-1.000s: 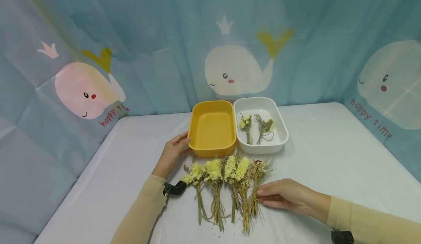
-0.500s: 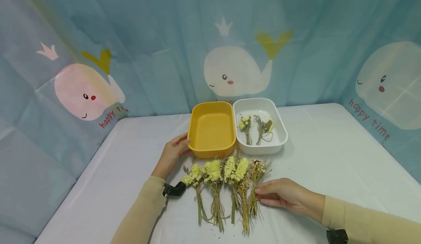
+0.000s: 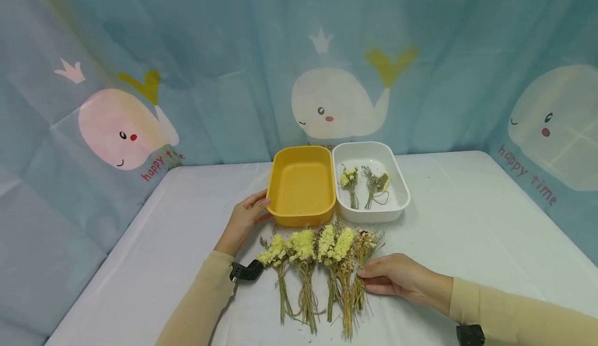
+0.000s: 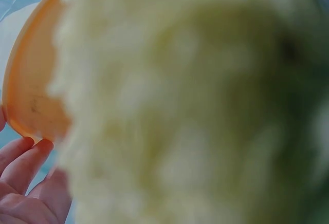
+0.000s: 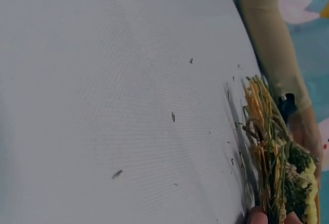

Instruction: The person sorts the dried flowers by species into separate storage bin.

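Observation:
My left hand (image 3: pixel 243 221) rests against the left side of a yellow tray (image 3: pixel 303 220), its fingers fairly straight and touching the wall near the rim. In the left wrist view its fingertips meet the tray's edge. In front of the tray lies a row of several tied dried flower bunches (image 3: pixel 301 247), with yellow heads pointing away and stems toward me. At the row's right end, my right hand (image 3: pixel 406 279) pinches the stems of a pale brown dried flower bunch (image 3: pixel 365 245) between thumb and fingers. The right wrist view shows those stems (image 5: pixel 267 152) between the fingertips.
A white tray (image 3: pixel 374 215) touches the yellow tray's right side and holds two small dried flower bunches (image 3: pixel 349 180). Small plant crumbs (image 5: pixel 173 116) dot the white tabletop (image 3: pixel 467 221). A blue whale-print curtain (image 3: pixel 224 112) stands behind. Blurred yellow blooms (image 4: pixel 185 106) fill most of the left wrist view.
My right hand has shifted slightly left with the pale brown bunch, closing it up toward its neighbour. The left hand stays on the yellow tray. The head view has tilted very slightly.

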A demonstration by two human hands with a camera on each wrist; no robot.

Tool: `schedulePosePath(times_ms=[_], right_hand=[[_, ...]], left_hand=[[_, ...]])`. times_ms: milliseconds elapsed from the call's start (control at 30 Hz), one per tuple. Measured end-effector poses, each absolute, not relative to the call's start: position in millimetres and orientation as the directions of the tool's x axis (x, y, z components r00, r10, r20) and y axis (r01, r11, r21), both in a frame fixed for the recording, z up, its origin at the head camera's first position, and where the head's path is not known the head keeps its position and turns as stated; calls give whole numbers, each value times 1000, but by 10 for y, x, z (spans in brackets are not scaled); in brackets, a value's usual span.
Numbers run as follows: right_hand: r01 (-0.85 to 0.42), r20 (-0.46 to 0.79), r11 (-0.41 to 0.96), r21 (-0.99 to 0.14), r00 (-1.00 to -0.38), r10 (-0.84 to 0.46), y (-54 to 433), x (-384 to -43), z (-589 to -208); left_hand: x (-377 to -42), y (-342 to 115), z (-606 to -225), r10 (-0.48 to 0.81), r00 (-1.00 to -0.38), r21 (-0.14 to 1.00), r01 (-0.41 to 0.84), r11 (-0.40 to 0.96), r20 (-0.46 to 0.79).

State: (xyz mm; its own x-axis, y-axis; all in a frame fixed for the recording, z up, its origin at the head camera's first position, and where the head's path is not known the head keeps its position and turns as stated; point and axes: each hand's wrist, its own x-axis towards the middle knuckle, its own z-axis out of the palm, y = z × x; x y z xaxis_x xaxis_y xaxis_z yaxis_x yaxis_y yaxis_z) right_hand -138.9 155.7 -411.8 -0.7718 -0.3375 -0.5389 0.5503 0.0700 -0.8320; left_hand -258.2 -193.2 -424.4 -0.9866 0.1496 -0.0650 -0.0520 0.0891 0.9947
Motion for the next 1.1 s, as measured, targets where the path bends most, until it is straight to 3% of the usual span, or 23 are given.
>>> schedulePosePath(times_ms=[1100], right_hand=[[553,-535,24,-833,-793,-291,1806,-1249,-4117]], left_hand=[[-2584,-1925,-4239,143,-988,996,-52,70,-61]])
